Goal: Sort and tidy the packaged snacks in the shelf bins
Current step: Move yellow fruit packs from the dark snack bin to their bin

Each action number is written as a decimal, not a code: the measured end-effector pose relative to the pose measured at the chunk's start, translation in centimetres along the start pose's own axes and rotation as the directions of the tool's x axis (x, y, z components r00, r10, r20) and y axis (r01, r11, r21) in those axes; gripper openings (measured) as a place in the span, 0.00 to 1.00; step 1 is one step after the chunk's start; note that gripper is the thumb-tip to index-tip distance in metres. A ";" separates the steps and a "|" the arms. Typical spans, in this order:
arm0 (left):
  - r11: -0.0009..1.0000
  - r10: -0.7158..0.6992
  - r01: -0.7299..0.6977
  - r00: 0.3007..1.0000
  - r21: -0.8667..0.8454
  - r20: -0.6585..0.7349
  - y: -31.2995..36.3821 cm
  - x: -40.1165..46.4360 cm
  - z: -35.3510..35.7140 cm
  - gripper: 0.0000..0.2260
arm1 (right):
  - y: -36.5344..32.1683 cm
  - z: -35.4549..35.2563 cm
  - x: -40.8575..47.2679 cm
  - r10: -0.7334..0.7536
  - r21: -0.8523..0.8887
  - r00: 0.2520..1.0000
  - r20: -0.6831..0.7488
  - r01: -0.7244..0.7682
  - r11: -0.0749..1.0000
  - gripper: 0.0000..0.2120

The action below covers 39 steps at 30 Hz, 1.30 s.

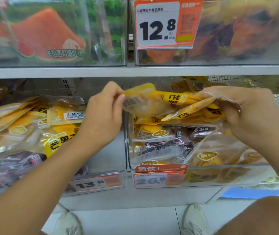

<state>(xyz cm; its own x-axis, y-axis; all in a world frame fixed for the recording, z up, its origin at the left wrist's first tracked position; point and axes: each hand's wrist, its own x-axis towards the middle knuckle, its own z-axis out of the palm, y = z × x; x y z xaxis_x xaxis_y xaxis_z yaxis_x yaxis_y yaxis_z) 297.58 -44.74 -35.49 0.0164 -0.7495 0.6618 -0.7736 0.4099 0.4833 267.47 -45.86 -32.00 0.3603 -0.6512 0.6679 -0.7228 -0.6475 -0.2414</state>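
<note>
Shelf bins, 6 o'clock: left hand pinches yellow snack packet; right hand grips several. Light, crinkly, slippery; hold by edges.

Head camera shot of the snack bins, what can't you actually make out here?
- Head view: price tag on the right lower bin reads 26, the rest blurred by glare.
- Head view: how many yellow packets the right hand holds; they overlap.
- Head view: dark packets low in the left bin, smeared behind clear plastic.
- Head view: left hand hides its packet's edge.
</note>
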 end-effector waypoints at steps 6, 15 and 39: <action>0.745 -0.502 0.367 0.859 -0.558 -0.105 -0.6 -1.4 -1.3 0.07 | 0.5 0.1 -0.5 -0.053 0.129 0.995 0.088 0.041 0.991 0.19; 0.174 -0.870 0.538 0.477 -0.825 0.127 -0.1 -0.6 -1.8 0.18 | -1.4 1.6 -0.1 -0.124 0.179 0.959 0.255 0.079 0.981 0.31; 0.195 -0.856 0.457 0.511 -0.868 0.077 2.5 1.2 -0.1 0.08 | -2.2 1.0 -0.6 -0.002 0.288 0.893 0.451 -0.143 0.947 0.37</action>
<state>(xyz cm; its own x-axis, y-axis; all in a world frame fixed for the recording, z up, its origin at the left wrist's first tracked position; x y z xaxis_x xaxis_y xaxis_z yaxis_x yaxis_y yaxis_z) 295.73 -44.55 -33.41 0.6220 -0.7738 -0.1200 0.4068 0.1883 0.8939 269.40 -44.45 -32.56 0.5890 -0.7583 0.2795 -0.5660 -0.6339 -0.5271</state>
